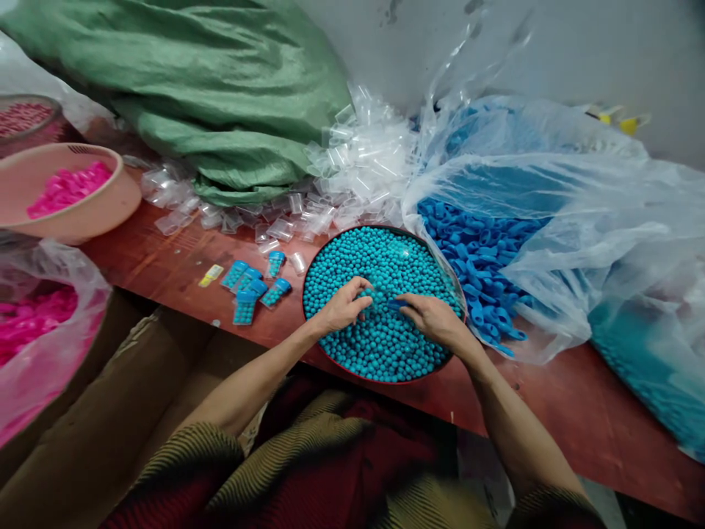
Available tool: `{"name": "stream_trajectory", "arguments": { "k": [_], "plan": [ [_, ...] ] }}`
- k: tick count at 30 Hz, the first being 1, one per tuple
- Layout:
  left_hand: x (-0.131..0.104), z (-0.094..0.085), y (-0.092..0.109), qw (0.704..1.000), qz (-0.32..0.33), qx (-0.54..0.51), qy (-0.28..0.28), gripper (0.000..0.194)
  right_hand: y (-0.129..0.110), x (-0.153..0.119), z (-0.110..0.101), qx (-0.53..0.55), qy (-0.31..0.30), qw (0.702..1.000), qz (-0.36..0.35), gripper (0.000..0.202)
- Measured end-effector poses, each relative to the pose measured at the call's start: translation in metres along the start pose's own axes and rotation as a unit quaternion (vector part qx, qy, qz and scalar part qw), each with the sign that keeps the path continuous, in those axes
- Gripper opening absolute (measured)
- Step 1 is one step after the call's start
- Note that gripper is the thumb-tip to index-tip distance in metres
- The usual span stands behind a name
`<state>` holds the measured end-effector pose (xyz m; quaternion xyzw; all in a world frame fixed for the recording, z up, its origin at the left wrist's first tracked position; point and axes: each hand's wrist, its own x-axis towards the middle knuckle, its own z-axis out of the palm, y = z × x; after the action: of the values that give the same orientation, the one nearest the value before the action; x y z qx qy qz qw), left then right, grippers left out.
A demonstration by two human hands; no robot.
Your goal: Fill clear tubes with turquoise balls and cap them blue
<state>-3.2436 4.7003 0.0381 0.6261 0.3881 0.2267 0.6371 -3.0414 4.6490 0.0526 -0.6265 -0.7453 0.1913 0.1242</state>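
Note:
A round tray [352,372] with a dark red rim is filled with turquoise beads [385,342]. Over the beads, the fingers of my left hand [348,305] curl with thumb and index close together; what they grip is hard to see against the beads, perhaps something clear. Facing it, my right hand [432,317] pinches a small blue cap [395,303]. To the left of the tray lie several small clear containers with blue caps and turquoise beads inside, among them a filled container [244,307].
Loose clear containers [374,158] are heaped behind the tray, beside a green sack [236,95]. An open plastic bag [584,242] of blue caps [479,257] touches the tray's right side. A pink basin [104,202] stands left on the red table [578,411]; a bead bag [639,375] lies far right.

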Motion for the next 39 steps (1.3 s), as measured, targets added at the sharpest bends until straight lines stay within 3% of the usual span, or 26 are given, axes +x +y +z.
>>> {"name": "stream_trajectory", "arguments": {
  "k": [5,10,12,16,19,24,28,35,39],
  "plan": [
    [0.001,-0.001,0.001,0.999,0.034,0.014,0.000,0.019,-0.007,0.002,-0.005,0.145,0.067,0.987,0.015,0.032],
    [-0.002,-0.003,0.001,0.999,0.040,0.022,0.001,0.019,-0.008,0.000,-0.009,0.142,0.019,0.990,0.003,0.026],
    [-0.003,-0.005,0.002,0.999,0.031,0.018,-0.004,0.019,-0.004,-0.001,-0.008,0.168,0.027,0.985,0.021,0.027],
    [-0.004,0.000,0.005,0.999,0.040,0.007,-0.007,0.024,-0.010,0.000,0.004,0.319,0.062,0.944,0.054,0.031],
    [-0.004,0.005,0.006,0.999,0.050,-0.006,-0.010,0.032,-0.020,0.003,0.014,0.366,0.094,0.925,0.039,0.025],
    [-0.008,0.007,0.003,0.999,0.023,-0.030,-0.025,0.043,-0.024,-0.001,0.022,0.259,0.216,0.941,-0.031,0.015],
    [-0.010,0.008,0.004,0.998,0.014,-0.063,-0.012,0.051,-0.021,-0.008,0.031,0.151,0.272,0.941,-0.130,0.024],
    [-0.015,0.013,0.008,0.988,-0.008,-0.155,-0.013,0.054,-0.017,-0.011,0.035,0.053,0.301,0.934,-0.187,0.029],
    [-0.017,0.019,0.006,0.981,-0.011,-0.192,0.024,0.045,-0.017,-0.014,0.036,0.051,0.291,0.924,-0.242,0.029]
  ]
}}
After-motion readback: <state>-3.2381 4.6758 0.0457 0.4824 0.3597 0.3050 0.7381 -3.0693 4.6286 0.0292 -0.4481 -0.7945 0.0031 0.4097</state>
